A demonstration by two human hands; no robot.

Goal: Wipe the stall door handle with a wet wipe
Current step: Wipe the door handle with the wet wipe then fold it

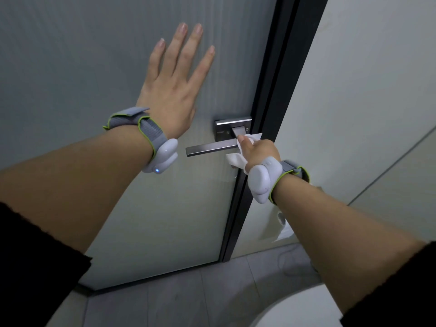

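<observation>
A brushed-metal lever handle (208,147) on a square backplate (225,128) sits on the grey stall door (82,55). My right hand (258,151) is closed around a white wet wipe (238,159), pressing it on the lever's right end near the pivot. Part of the wipe hangs below the lever and part pokes out above my fingers. My left hand (174,83) lies flat on the door above and left of the handle, fingers spread, holding nothing.
A black door frame (264,128) runs down beside the handle, with a pale wall panel (354,102) to its right. Grey floor tiles (188,298) lie below. A white toilet rim (295,308) shows at the bottom right.
</observation>
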